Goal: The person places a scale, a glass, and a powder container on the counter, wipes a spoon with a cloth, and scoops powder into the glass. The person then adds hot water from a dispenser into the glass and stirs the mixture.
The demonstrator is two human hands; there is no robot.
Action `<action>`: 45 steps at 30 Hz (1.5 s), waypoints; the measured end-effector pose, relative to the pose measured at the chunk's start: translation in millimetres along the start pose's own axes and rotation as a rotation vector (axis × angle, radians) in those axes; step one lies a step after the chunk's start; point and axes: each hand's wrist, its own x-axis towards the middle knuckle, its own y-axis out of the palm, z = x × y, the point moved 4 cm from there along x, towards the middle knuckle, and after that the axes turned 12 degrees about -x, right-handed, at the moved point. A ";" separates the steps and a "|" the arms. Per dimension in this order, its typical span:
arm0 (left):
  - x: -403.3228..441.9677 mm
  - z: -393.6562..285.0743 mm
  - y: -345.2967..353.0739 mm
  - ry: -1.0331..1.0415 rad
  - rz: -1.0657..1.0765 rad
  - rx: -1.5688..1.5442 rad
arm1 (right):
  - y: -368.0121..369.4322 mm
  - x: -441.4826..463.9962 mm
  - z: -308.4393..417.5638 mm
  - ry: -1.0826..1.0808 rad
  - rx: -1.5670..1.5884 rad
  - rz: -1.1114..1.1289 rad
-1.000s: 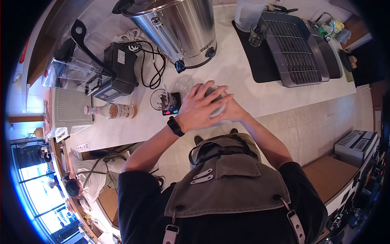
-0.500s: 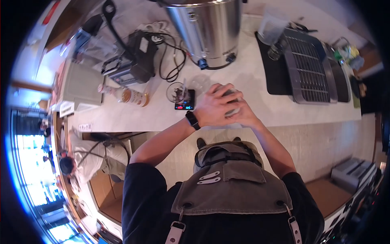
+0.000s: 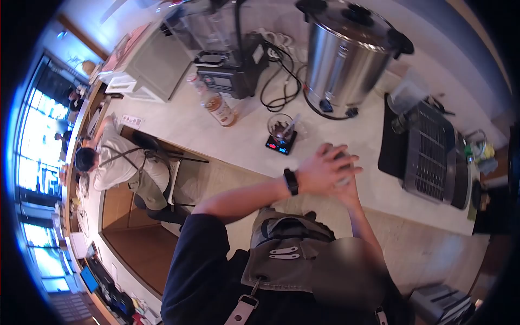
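My left hand (image 3: 324, 172), with a dark watch on its wrist, lies with spread fingers over the top of a greyish round container (image 3: 342, 156). Under and to the right of it, my right hand (image 3: 348, 190) is wrapped round the same container, mostly hidden behind the left. Both are held above the counter's front edge. Up and to the left, a glass (image 3: 280, 128) with dark contents and a light stick in it stands on a small black scale (image 3: 281, 144) with a lit display.
A bottle of amber liquid (image 3: 219, 110) and a blender (image 3: 230, 73) stand left of a cable. Behind is a large steel urn (image 3: 346, 59). A drying rack (image 3: 430, 154) and clear jug (image 3: 407, 93) are at right. A person in a white shirt (image 3: 122, 157) is at far left.
The view has swung toward the left, so the counter and its objects appear tilted and shifted right. Both hands still hold the container, now seen lower and further right in the view.
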 end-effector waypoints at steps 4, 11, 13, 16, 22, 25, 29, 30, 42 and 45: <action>-47.5 -23.4 -89.2 -0.373 -0.241 -0.251 | 52.4 -5.0 44.6 -0.047 -0.343 0.258; -204.9 42.2 -188.4 -0.851 -0.714 -0.515 | 228.9 39.0 37.1 -0.197 -0.616 0.448; -243.9 70.0 -223.4 -0.844 -0.830 -0.454 | 252.0 37.3 30.7 -0.225 -0.749 0.461; -286.5 131.1 -266.7 -0.849 -0.915 -0.254 | 210.8 35.3 -29.5 -0.062 -0.752 0.366; -318.7 255.9 -303.7 -0.764 -1.014 -0.232 | 147.3 29.6 -60.5 -0.107 -0.727 -0.406; -314.3 291.3 -315.8 -0.876 -1.001 -0.153 | 157.3 50.3 -40.4 -0.143 -0.846 -0.499; -301.7 311.9 -318.3 -0.884 -0.910 -0.083 | 163.8 83.5 -42.9 -0.144 -0.847 -0.443; -301.3 314.9 -316.6 -0.888 -0.895 -0.064 | 168.0 90.7 -42.2 -0.157 -0.809 -0.423; -391.6 244.4 -170.1 -0.753 -1.260 -0.032 | 153.1 86.7 -29.8 -0.183 -0.512 -0.487; -327.5 196.7 -66.5 -0.960 -0.688 -0.335 | 132.8 65.0 -18.9 -0.198 -0.539 -0.505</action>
